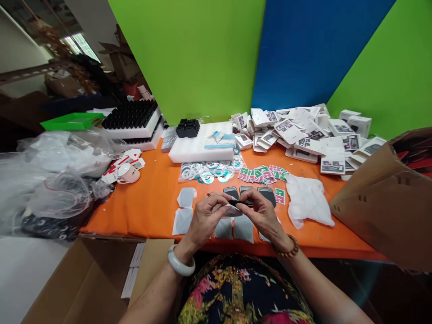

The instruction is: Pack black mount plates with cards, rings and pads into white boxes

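Orange tabletop carries bagged pieces and three unbagged pieces; left hand pinches a translucent bag, right hand a black piece.

Left hand and right hand hold a black piece above the orange table.

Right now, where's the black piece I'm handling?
In the head view, it's below and slightly right of centre: the black piece is between your left hand and right hand, over the orange table.
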Motion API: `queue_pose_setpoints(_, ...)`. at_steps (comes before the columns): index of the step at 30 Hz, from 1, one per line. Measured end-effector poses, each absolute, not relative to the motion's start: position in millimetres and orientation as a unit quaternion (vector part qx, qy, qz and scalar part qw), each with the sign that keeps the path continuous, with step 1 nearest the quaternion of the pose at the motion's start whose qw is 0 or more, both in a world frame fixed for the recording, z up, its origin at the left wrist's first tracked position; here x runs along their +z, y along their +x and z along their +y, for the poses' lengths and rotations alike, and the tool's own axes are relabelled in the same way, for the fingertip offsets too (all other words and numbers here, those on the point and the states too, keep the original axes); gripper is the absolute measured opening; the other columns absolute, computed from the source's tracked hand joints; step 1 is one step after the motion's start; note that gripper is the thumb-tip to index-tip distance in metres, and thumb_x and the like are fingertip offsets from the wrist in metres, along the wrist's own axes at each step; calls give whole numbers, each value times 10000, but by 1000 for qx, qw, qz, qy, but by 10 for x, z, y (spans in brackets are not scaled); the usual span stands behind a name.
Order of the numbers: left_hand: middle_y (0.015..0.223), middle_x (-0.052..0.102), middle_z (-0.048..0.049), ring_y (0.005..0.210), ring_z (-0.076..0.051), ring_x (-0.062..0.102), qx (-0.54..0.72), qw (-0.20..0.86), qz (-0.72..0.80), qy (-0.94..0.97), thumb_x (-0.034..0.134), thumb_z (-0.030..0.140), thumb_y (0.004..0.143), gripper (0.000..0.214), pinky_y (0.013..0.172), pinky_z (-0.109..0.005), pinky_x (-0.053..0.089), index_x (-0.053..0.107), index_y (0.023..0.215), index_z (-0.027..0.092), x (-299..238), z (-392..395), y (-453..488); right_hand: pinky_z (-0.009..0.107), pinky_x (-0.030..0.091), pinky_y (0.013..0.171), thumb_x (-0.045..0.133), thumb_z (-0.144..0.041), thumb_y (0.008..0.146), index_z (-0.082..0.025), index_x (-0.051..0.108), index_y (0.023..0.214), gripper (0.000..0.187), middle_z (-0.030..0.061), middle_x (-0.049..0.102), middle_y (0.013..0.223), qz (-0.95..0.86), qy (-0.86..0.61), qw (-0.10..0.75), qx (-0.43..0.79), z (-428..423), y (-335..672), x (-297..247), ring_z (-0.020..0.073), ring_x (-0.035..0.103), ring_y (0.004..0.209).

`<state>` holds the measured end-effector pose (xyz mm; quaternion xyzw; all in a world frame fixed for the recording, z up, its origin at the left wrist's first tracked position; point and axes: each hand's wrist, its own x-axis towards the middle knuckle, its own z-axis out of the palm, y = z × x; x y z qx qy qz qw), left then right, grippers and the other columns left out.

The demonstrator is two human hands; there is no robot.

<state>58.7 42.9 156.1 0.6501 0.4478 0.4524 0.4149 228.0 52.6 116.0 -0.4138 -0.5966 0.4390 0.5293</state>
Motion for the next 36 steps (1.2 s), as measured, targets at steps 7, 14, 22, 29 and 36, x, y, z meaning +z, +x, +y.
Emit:
queue_pose_setpoints(7, 858, 684, -46, 827, -162, 630, 448, 449, 451, 628, 624, 238, 809, 84, 766, -274, 496, 630, 761, 171, 1685, 464, 690, 312, 442, 717, 584, -269, 829, -223, 564, 819, 51, 17, 578, 808, -649, -442, 512, 348, 492, 2410, 1293, 169, 541, 771)
queue_pose_setpoints(14, 860, 687, -49, 846, -168, 637, 435, 473, 421, 641, 614, 274, 824, 110, 788, -290, 513, 618, 778, 174, 1727, 518, 738, 313, 469, 735, 627, -351, 816, -225, 616, 1021, 241, 52, 631, 984, -679, -404, 457, 410, 541, 2383, 1279, 193, 571, 862)
queue_pose_setpoints(22, 875, 648, -40, 893, -179, 601, 509, 187, 556, 630, 611, 236, 825, 40, 863, -344, 473, 614, 842, 201, 1570, 362, 736, 244, 360, 496, 592, -505, 805, -189, 616, 712, 330, -11, 516, 596, -541, -489, 490, 477, 656, 2350, 1211, 132, 457, 566)
queue_pose_setpoints(29, 981, 654, -63, 895, -193, 603, 409, 387, 606, 561, 725, 207, 679, 349, 824, -339, 486, 624, 1013, 186, 1284, 244, 825, 260, 403, 508, 587, -568, 787, -191, 619, 753, 380, 9, 578, 631, -474, -469, 497, 555, 655, 2287, 1103, 153, 507, 573)
queue_pose_setpoints(36, 802, 698, -50, 725, -170, 629, 407, 668, 497, 376, 801, 372, 592, 408, 675, -276, 493, 639, 872, 124, 1128, 266, 782, 246, 377, 475, 554, -526, 834, -186, 563, 759, 349, -8, 536, 619, -449, -464, 497, 579, 635, 2192, 1050, 117, 443, 516)
